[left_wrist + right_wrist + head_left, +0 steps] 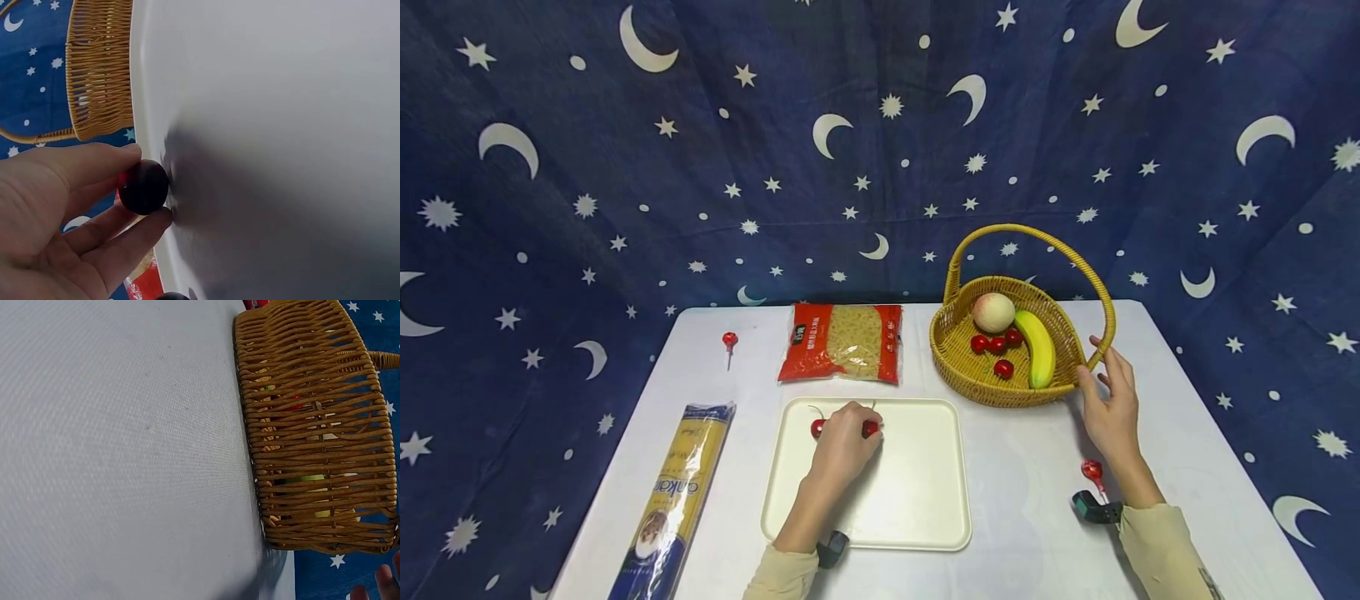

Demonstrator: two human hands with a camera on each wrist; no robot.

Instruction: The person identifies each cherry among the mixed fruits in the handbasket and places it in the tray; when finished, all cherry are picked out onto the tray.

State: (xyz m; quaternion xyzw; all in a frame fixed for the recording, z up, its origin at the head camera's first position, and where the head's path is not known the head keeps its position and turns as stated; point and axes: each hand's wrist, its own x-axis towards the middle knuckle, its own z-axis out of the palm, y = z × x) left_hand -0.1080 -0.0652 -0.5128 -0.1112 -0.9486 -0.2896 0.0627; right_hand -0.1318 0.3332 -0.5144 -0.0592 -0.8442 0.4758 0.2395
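Observation:
My left hand [842,446] is over the cream tray [917,500], pinching a dark red cherry [144,187] between thumb and fingertips. Beside it on the tray lies a second cherry [817,428] with its stem up, partly covered by the hand in the head view. My right hand [1112,408] holds the wicker basket [955,379] at the right foot of its arched handle, thumb on the near side and fingers behind. Inside the basket are a peach [994,312], a banana [1040,350] and several cherries [1003,368].
A red pasta bag [808,342] lies behind the tray. A long pack of spaghetti [673,500] lies to the left. One red lollipop [730,340] is at the back left, another [1093,472] near my right wrist. A starry blue cloth [880,150] hangs behind the table.

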